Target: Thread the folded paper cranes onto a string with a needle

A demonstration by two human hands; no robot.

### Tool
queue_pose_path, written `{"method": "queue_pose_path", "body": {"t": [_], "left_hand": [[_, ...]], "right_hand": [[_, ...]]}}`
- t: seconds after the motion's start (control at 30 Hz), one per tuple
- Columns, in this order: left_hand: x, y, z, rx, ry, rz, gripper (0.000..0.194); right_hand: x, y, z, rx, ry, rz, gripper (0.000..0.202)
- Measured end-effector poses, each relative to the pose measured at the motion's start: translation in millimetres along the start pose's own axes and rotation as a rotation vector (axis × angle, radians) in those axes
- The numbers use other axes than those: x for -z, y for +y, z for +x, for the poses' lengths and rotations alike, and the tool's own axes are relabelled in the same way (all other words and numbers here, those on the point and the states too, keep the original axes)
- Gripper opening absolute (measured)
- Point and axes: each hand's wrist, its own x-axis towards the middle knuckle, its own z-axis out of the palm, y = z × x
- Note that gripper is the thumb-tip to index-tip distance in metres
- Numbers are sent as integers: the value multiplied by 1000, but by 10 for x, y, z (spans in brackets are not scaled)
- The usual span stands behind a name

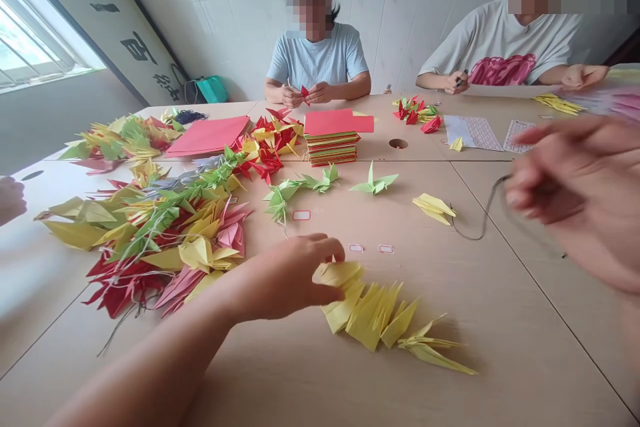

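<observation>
My left hand (pixel 295 277) reaches over the table with its thumb and fingers closed around the near-left end of a row of folded yellow paper cranes (pixel 373 317). At the right edge my right hand (pixel 585 187), blurred by motion, is raised with its fingertips pinched together. A dark thread (pixel 487 213) runs from close to those fingertips down to a single yellow paper crane (pixel 434 208) on the table. Whether a needle is in the pinch cannot be made out. Green paper cranes (pixel 375 183) lie beyond my left hand.
Strung paper cranes (pixel 165 227) in several colours are heaped on the left. Red paper sheets (pixel 210 135) and a paper stack (pixel 331 140) lie farther back, near a table hole (pixel 399 143). Opposite, one person (pixel 315 60) folds red paper; another (pixel 505 47) holds a pen.
</observation>
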Motion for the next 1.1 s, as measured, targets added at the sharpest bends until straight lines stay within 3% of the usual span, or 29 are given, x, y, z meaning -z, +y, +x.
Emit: {"method": "queue_pose_path", "body": {"t": [0.1,0.23,0.47,0.77,1.1], "left_hand": [[73,11,2,-2,178,-318,29],[100,77,-4,-96,158,-684,27],[105,177,-61,-108,-16,-909,28],[60,183,-26,-77,-101,-1139,23],[-19,193,4,-83,-69,-1264,18]], "right_hand": [[-308,-135,-239,-53,-330,-16,14],[-548,-181,-479,-22,-501,-6,14],[-653,-217,-611,142,-445,-66,14],[-600,-232,-609,255,-406,-123,13],[-599,-261,-606,293,-379,-170,12]]}}
